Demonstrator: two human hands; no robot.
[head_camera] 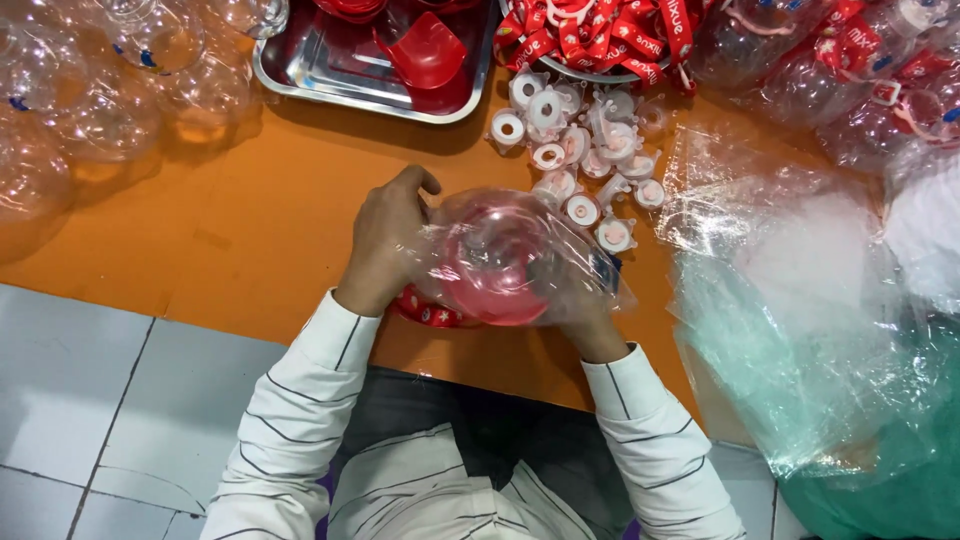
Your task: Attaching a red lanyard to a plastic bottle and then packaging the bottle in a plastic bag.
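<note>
Left hand (385,240) and right hand (590,320) both closed around clear plastic bag (520,250) holding red-tinted round bottle, above orange tabletop (250,220) near its front edge. Red strap (430,313) hangs below bag. White caps (580,160) just beyond. Steel tray (330,70) farther back. Pile of clear bags (800,300) at right.

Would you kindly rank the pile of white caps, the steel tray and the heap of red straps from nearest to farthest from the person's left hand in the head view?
From the left hand:
1. Pile of white caps, to its right and slightly beyond.
2. Steel tray, straight beyond it at the top edge.
3. Heap of red straps, beyond and to the right, past the caps.
</note>
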